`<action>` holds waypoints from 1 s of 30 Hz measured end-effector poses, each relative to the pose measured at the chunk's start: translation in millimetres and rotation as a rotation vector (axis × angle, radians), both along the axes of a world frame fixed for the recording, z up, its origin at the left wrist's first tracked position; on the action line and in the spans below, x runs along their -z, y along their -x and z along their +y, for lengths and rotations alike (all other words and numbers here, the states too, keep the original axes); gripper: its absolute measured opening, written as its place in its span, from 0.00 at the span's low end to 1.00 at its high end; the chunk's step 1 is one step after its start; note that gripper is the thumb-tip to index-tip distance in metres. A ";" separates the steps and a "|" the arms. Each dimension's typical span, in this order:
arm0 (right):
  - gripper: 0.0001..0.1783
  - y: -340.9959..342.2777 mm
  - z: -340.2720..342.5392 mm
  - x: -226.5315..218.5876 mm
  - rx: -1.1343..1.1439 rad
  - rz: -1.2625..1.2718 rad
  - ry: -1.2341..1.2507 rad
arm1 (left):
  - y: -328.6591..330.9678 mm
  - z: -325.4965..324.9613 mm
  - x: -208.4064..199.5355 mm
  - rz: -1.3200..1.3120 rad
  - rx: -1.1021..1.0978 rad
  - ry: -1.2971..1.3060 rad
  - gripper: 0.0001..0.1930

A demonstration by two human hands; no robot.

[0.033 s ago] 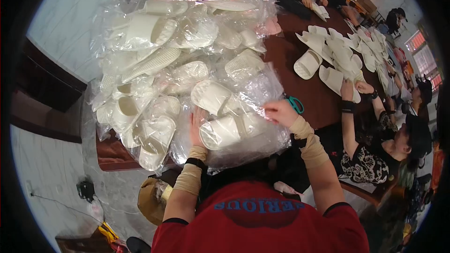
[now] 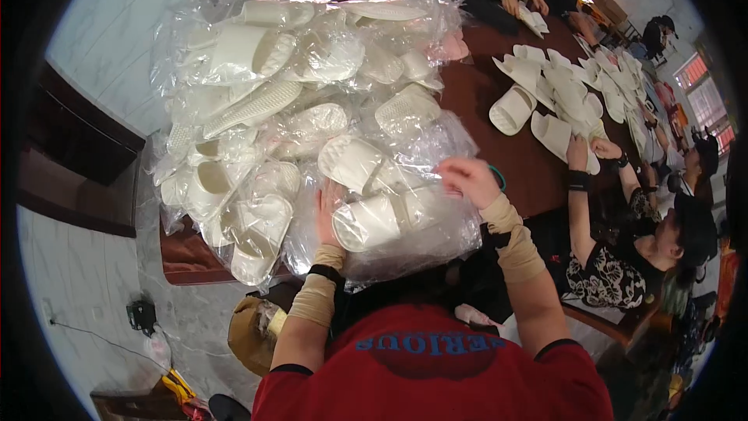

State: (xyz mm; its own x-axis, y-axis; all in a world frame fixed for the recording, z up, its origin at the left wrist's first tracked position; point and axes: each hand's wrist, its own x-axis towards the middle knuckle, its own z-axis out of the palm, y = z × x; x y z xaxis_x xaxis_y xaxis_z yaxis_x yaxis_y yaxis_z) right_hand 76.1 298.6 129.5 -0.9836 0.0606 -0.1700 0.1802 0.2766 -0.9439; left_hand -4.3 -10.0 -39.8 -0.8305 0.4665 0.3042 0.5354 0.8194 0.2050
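Note:
A pair of white slide slippers lies in a clear plastic bag in front of me, on top of other bagged ones. My left hand rests with its fingers stretched out along the bag's left side, touching the nearer slipper's end. Over the bag's right edge is my right hand, fingers loosely bent and apart, with nothing visible in them. Behind that hand, a teal loop-shaped handle shows only in part. More bagged white slippers are heaped beyond and to the left.
The brown table carries a pile of unbagged white slippers on the right. A co-worker's hands touch one of these. Other people sit farther along. A brown round container stands below the table's near edge.
My right hand has come off the plastic at the bag's right edge and risen slightly, its fingers loosening. It now covers more of the teal handle. The left hand stays in place.

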 end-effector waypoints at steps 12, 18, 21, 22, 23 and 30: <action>0.11 5.9 36.6 3.6 -0.093 0.117 -0.658 | 11.9 7.3 1.4 -0.055 0.006 -0.207 0.29; 0.20 8.8 -10.8 10.3 -0.202 0.198 -0.752 | 7.8 11.6 -17.9 -0.133 -0.006 -0.211 0.30; 0.21 7.3 6.1 37.9 -0.200 0.132 -1.011 | 9.5 8.7 -5.3 -0.069 0.018 -0.259 0.30; 0.19 4.9 10.6 41.8 -0.139 0.328 -0.973 | 9.7 7.7 -4.2 -0.072 0.021 -0.260 0.30; 0.18 0.6 17.0 44.8 -0.076 0.521 -0.930 | 10.1 7.3 -2.9 -0.085 0.013 -0.243 0.30; 0.05 -41.3 54.8 -5.1 0.359 0.162 -0.462 | 10.8 1.4 2.6 -0.012 0.035 -0.192 0.30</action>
State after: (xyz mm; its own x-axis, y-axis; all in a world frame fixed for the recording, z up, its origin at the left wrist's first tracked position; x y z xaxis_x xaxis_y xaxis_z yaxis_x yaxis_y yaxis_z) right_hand 117.4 353.3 134.6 -0.8990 0.4257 0.1028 0.2025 0.6124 -0.7642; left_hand -15.0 -8.6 -42.4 -0.8189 0.4297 0.3805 0.5595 0.7455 0.3622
